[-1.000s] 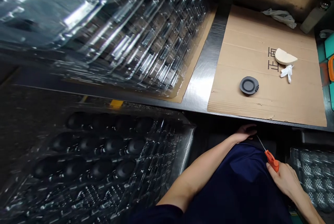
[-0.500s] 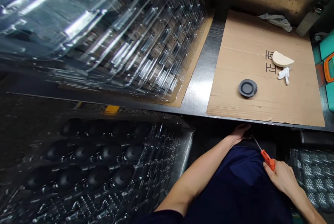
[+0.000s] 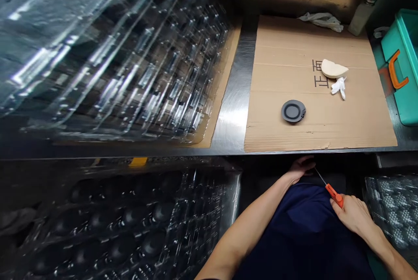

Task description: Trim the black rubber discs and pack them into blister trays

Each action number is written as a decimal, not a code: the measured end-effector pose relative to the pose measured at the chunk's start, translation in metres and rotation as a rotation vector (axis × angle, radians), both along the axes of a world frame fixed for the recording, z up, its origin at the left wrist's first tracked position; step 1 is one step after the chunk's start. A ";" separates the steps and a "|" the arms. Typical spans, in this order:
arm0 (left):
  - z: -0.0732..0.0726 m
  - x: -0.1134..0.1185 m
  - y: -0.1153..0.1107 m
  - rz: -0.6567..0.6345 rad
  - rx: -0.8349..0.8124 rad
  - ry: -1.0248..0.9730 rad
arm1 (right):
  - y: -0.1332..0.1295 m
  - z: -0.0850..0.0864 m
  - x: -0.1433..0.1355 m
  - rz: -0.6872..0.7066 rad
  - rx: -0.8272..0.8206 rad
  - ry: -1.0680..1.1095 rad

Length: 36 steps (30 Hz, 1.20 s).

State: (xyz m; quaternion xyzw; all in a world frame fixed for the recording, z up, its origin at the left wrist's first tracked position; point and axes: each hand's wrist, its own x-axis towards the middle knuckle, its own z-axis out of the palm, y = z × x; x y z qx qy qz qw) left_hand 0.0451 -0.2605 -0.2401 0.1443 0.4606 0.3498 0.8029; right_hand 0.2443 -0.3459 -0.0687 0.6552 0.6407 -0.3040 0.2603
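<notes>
My right hand (image 3: 353,213) is closed round the orange handle of a thin-shafted tool (image 3: 334,194), low at the right and below the table edge. The metal shaft points up and left toward my left hand (image 3: 302,166). That hand is bent inward just under the table's front edge; its fingers are partly in shadow, and whatever it may hold is too dark to make out. On the cardboard sheet (image 3: 281,71) above lies a round dark grey part (image 3: 293,111). A cream-coloured pad (image 3: 333,69) and a small crumpled white piece (image 3: 338,87) rest farther right.
Stacked clear plastic trays (image 3: 153,66) cover the table's left side. Trays with dark round parts (image 3: 120,219) stand below at the left, more clear trays (image 3: 396,210) at the lower right. A bottle (image 3: 362,15), a white cloth (image 3: 321,21) and a teal box (image 3: 405,92) are at the back and right.
The camera view has turned, so the table items appear farther left and more of the teal box shows. Both hands and the orange-handled tool keep nearly the same pose.
</notes>
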 end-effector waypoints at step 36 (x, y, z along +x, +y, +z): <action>-0.011 -0.025 -0.015 -0.049 -0.121 0.123 | -0.033 -0.011 -0.026 -0.194 0.134 0.230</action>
